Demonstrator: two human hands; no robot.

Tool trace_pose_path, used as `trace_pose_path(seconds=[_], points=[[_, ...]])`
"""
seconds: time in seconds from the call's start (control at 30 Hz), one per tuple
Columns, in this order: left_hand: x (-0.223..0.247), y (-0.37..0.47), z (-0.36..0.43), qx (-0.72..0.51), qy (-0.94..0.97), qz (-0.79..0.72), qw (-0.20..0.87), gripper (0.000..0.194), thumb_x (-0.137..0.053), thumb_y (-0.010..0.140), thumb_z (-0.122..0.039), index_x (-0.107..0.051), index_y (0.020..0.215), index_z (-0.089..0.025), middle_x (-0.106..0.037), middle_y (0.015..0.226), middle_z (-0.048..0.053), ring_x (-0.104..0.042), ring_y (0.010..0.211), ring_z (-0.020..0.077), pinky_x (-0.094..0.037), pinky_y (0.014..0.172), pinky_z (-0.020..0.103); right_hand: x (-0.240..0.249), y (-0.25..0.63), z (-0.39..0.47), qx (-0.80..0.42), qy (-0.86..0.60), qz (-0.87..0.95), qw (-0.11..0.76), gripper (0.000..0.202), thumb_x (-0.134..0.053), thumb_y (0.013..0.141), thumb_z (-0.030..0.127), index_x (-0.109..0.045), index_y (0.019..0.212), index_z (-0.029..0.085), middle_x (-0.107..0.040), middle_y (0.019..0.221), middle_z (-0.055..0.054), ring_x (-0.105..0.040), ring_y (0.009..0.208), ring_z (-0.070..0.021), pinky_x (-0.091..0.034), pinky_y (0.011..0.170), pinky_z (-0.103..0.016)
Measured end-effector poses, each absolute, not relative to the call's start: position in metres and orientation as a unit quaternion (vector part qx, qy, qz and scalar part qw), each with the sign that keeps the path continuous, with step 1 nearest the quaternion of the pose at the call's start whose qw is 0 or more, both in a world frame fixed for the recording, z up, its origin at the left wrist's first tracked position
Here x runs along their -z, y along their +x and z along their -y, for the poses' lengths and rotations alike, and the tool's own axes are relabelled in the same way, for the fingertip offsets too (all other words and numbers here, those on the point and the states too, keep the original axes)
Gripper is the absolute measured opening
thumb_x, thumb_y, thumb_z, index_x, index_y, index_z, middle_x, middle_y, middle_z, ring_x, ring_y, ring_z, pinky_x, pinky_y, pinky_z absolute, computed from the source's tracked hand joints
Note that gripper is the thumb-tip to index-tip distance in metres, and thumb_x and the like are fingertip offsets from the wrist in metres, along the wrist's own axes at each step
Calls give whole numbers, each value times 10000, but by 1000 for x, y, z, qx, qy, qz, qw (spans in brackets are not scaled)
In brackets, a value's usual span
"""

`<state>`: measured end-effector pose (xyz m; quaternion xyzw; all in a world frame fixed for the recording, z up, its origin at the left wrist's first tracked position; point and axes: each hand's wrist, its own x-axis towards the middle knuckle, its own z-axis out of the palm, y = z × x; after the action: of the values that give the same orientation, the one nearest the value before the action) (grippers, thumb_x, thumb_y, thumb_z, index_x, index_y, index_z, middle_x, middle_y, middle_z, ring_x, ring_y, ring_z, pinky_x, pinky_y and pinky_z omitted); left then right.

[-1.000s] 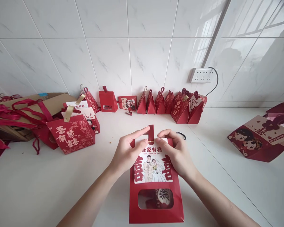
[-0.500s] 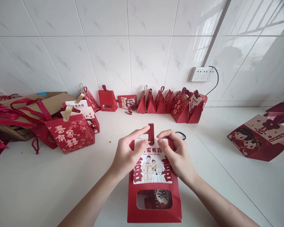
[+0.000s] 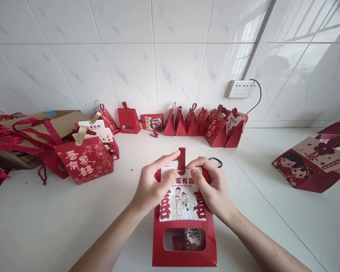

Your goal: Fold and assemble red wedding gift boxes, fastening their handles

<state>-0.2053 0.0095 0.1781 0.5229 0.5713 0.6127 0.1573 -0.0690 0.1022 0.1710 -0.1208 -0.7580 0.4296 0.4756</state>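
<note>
A red gift box (image 3: 184,258) with a clear window lies in front of me, and a white card (image 3: 183,204) showing a bride and groom covers its upper part. A red strap (image 3: 181,156) stands up at the box's top. My left hand (image 3: 157,179) is at the strap's left side, its thumb tip at a tiny gold piece (image 3: 180,170) against the strap, index finger touching the strap's edge. My right hand (image 3: 208,179) rests over the card's upper right, thumb and index finger slightly apart beside the strap, nothing visible between them.
Several red gift boxes (image 3: 192,122) line the wall. More boxes (image 3: 83,160) and a carton (image 3: 65,126) with red ribbons (image 3: 25,132) are at the left. Another box (image 3: 308,164) stands at the right. A black loop (image 3: 217,161) lies behind my right hand.
The gold piece now shows at my left thumb tip against the strap. My right index fingertip has moved slightly left, toward the strap.
</note>
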Motion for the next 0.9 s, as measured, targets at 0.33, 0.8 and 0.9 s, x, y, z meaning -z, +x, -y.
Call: trace_pose_path(seconds=[0.33, 0.8, 0.9], points=[[-176, -206, -6, -645, 538, -506, 193, 434, -535, 807, -174, -659, 1219, -234, -723, 954, 39, -618, 708, 135, -512, 644, 245, -170, -67, -99, -416, -108, 761, 486, 130, -469, 871, 194, -594, 839, 208, -573, 721, 23, -464, 561, -96, -381, 495, -218], [-178, -205, -5, -642, 513, -525, 220, 426, -536, 815, -181, -662, 1215, -258, -728, 947, 29, -577, 634, 117, -474, 583, 229, -171, -67, -99, -436, -116, 755, 476, 138, -462, 874, 202, -595, 842, 217, -580, 732, 26, -470, 565, -97, -392, 499, -217], [-178, -204, -4, -640, 516, -524, 223, 422, -534, 820, -190, -660, 1218, -250, -727, 952, 37, -574, 630, 119, -470, 574, 232, -170, -67, -99, -440, -114, 754, 474, 137, -462, 880, 208, -594, 846, 214, -579, 738, 23, -475, 567, -96, -395, 498, -215]])
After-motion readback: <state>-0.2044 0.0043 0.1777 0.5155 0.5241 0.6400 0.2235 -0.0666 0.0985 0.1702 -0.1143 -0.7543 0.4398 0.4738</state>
